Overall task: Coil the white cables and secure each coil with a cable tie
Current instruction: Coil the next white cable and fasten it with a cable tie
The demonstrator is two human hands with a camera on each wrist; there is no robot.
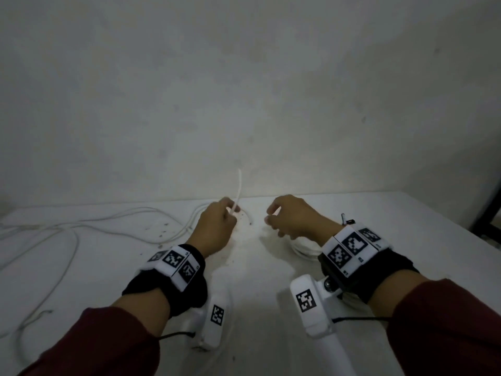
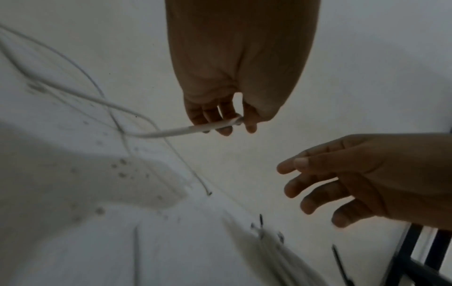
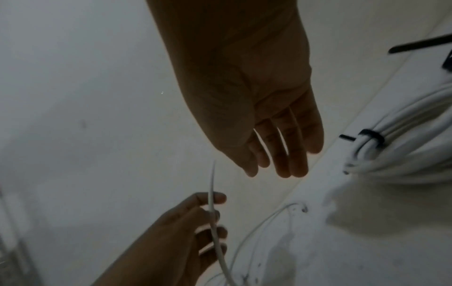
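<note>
- The left hand (image 1: 217,226) pinches a loose white cable (image 1: 238,189) near its free end, fingers curled round it, the tip sticking up above the knuckles.
- The rest of that cable trails away across the white table (image 1: 406,226) to the left, sprawled in loose loops and not yet wound.
- The right hand (image 1: 292,218) hangs just beside the left, fingers relaxed and holding nothing; the wrist views show it apart from the cable.
- Near the right wrist lies a finished coil (image 3: 403,154), already cinched with a black cable tie (image 3: 371,136).
- More black ties (image 3: 420,44) lie on the table beyond that coil.
- My read: one coil is done and the next is only starting.
- The next move likely calls for the right hand to take the cable beside the left and begin laying even loops, keeping the trailing length from snagging.
</note>
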